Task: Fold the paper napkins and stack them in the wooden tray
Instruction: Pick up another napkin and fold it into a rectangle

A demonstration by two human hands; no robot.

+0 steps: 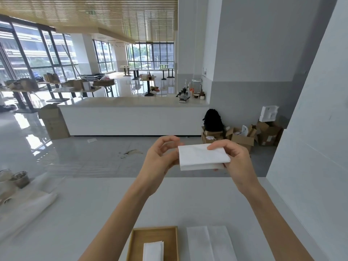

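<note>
A folded white paper napkin [201, 157] is held up in the air above the far edge of the white table. My right hand [235, 159] pinches its right end, thumb on top. My left hand [160, 157] touches its left edge with curled fingers. Near the bottom edge of the view stands the wooden tray [135, 240], with a folded napkin [153, 251] lying inside it. Right of the tray lies a flat pile of unfolded napkins [211, 243] on the table.
The white table [94, 213] stretches out below my arms. At its left end are a metal cup [20, 178] and a white cloth or bag [28, 204]. A white wall [310, 176] borders the table on the right. Beyond lie a counter and cardboard boxes.
</note>
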